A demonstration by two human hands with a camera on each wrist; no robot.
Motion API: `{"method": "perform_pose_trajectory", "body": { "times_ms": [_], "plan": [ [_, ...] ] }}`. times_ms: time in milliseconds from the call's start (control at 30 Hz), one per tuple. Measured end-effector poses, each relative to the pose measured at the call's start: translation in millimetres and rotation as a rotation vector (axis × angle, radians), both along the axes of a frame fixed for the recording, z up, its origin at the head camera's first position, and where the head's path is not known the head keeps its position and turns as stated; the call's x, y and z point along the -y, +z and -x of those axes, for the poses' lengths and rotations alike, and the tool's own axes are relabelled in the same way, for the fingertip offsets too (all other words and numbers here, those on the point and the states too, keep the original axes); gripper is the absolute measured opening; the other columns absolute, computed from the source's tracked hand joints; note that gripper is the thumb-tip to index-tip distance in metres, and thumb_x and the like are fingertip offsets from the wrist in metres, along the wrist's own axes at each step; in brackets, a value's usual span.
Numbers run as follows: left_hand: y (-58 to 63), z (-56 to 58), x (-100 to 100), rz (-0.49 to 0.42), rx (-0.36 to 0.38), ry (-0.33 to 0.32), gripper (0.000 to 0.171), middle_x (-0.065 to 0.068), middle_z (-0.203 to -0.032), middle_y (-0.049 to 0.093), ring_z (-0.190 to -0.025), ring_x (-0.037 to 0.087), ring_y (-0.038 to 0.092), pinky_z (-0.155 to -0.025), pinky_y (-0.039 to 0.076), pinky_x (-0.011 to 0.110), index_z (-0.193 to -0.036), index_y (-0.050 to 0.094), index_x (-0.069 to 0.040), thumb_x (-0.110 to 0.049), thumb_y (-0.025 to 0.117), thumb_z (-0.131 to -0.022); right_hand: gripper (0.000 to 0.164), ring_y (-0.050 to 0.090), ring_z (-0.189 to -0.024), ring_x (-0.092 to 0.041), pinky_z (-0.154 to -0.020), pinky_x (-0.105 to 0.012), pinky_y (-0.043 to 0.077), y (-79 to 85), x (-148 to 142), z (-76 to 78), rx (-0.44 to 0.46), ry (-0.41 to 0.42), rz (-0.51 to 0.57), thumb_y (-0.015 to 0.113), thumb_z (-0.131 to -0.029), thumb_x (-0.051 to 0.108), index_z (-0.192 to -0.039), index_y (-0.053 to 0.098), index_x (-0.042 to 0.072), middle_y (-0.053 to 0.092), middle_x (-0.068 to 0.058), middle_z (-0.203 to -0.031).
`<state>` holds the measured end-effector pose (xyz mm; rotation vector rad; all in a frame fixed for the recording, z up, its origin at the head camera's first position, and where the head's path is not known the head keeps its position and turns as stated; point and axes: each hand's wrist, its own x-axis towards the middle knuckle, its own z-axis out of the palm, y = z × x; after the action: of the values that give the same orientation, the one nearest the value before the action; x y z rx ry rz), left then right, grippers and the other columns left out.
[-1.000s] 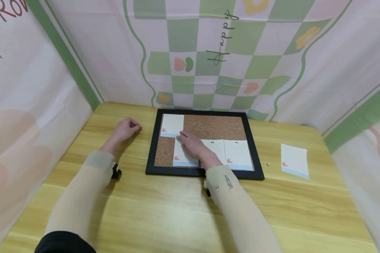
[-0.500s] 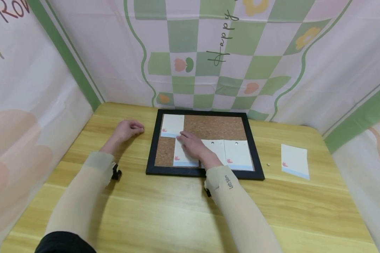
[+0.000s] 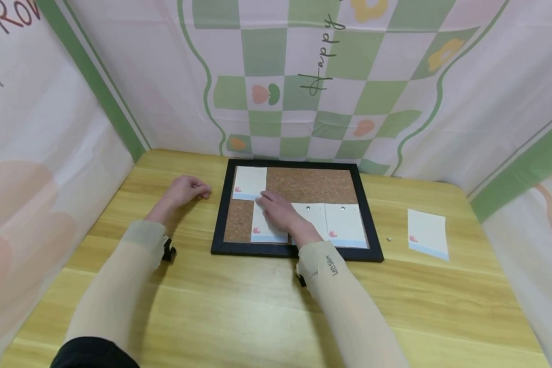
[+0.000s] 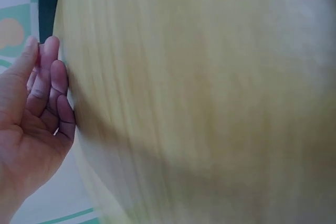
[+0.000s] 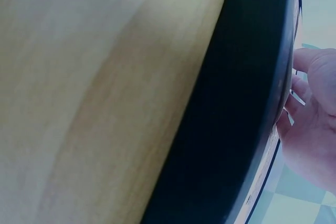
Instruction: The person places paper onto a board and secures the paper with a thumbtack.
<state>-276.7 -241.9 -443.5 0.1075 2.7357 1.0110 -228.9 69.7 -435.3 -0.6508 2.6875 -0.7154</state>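
Observation:
My right hand (image 3: 281, 213) rests on the framed cork board (image 3: 315, 184), its fingertips at the top of a white card (image 3: 269, 230) with a blue lower edge. Just beyond those fingers, another such card (image 3: 250, 181) lies in the board's upper left corner. Two more cards, one partly behind my wrist and one at the right (image 3: 346, 225), bear small silver tacks (image 3: 342, 208). To the left of the frame, my left hand (image 3: 187, 190) hovers close to the table, thumb and forefinger tips near each other in the left wrist view; whether something tiny is between them cannot be seen.
The black frame (image 3: 253, 249) lies flat on the wooden table (image 3: 239, 306). Right of it are a single loose tack (image 3: 388, 239) and a loose white card (image 3: 427, 232). A patterned cloth (image 3: 299, 92) hangs behind the table and at both sides.
My left hand has shifted slightly right, towards the frame, with its fingers a little more extended. My right hand and the cards have stayed in place.

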Motion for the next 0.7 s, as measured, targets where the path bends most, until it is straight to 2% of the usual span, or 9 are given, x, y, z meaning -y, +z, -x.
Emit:
{"method": "perform_pose_trajectory", "body": {
  "times_ms": [167, 333, 700],
  "plan": [
    [2.6, -1.0, -1.6, -0.024, 0.018, 0.004, 0.033, 0.007, -0.102, 0.077, -0.094, 0.021, 0.069, -0.099, 0.052, 0.043, -0.106, 0.075, -0.010, -0.039, 0.061, -0.099, 0.050, 0.022, -0.155, -0.030, -0.127, -0.046, 0.019, -0.8, 0.6, -0.6, 0.026, -0.022, 0.015, 0.043, -0.105, 0.015, -0.155, 0.036, 0.012, 0.029, -0.008, -0.165],
    [3.3, -1.4, -1.5, -0.041, 0.032, 0.011, 0.032, 0.008, -0.105, 0.077, -0.095, 0.020, 0.069, -0.098, 0.052, 0.042, -0.109, 0.074, -0.010, -0.038, 0.061, -0.099, 0.048, 0.022, -0.155, -0.030, -0.127, -0.047, 0.019, -0.9, 0.1, -1.1, -0.003, 0.008, -0.020, 0.044, -0.105, 0.013, -0.153, 0.039, 0.014, 0.029, -0.009, -0.165],
    [-2.4, 1.4, 0.5, -0.092, 0.006, 0.034, 0.030, 0.009, -0.104, 0.077, -0.089, 0.015, 0.070, -0.080, 0.056, 0.026, -0.111, 0.073, -0.007, -0.032, 0.060, -0.100, 0.047, 0.022, -0.154, -0.031, -0.126, -0.047, 0.019, 0.1, 0.0, -0.9, -0.030, 0.050, -0.061, 0.043, -0.105, 0.011, -0.152, 0.039, 0.014, 0.029, -0.011, -0.165]
  ]
}}
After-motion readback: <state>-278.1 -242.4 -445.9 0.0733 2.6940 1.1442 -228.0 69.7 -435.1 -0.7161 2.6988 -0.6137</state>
